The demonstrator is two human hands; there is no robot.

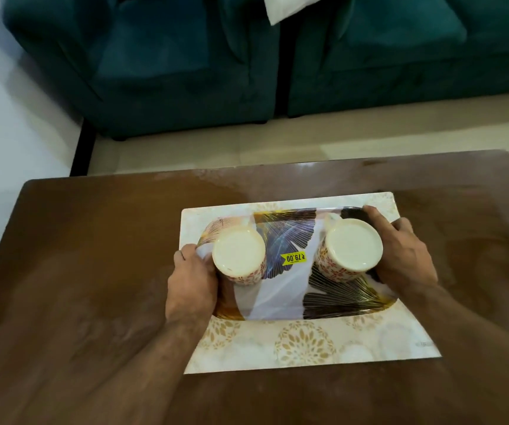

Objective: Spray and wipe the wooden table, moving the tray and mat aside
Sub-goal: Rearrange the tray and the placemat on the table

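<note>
A leaf-patterned tray (284,289) with a yellow price sticker lies on a cream floral mat (308,345) in the middle of the brown wooden table (78,271). Two patterned cups stand upside down on the tray, the left cup (238,254) and the right cup (352,248). My left hand (193,280) grips the tray's left edge beside the left cup. My right hand (403,256) grips the tray's right edge beside the right cup. Whether the tray is lifted off the mat I cannot tell.
Beyond the table's far edge lies pale floor, then a dark teal sofa (170,62) with a white cloth (287,7) draped at its top. A white wall (1,118) is on the left. The far strip of the table looks shiny.
</note>
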